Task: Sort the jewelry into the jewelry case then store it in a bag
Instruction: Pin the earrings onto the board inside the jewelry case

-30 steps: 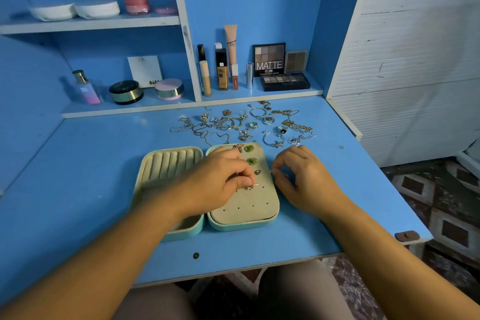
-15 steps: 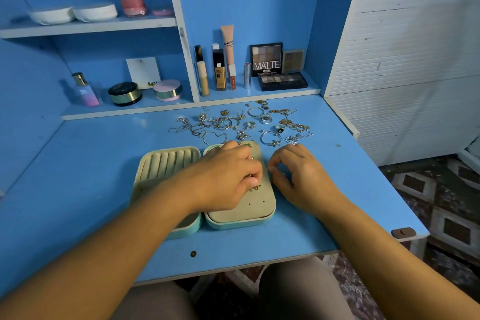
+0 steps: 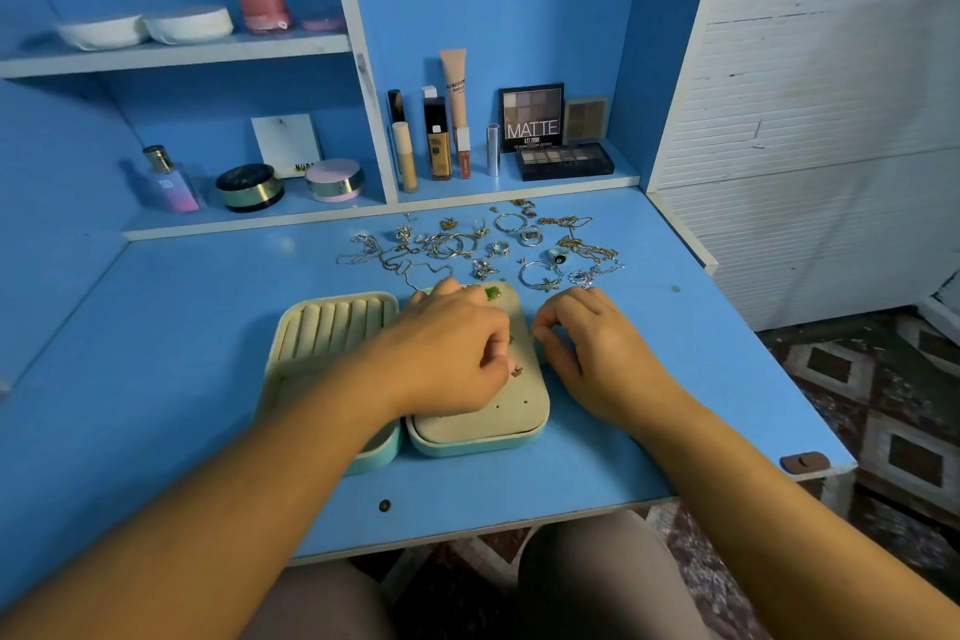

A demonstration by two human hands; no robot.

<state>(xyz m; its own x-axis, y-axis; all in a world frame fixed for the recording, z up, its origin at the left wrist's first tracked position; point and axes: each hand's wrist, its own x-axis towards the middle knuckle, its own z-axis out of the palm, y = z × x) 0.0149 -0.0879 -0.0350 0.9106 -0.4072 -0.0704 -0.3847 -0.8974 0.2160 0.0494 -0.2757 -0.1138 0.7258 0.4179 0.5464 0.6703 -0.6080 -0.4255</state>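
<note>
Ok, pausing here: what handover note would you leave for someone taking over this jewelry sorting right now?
Left hand: pinches a small earring at the hole panel of the jewelry case.
Right hand: curled beside the case's right edge; unclear whether it holds anything.
Done: green earring on the panel.
Left: loose jewelry lies on the desk behind the case; ring rolls look unfilled; no bag in view.

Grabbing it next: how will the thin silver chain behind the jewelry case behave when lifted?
The silver chain lies in loose curves, so it will likely hang limp. It runs near the hoop earrings, so it may snag them.
</note>
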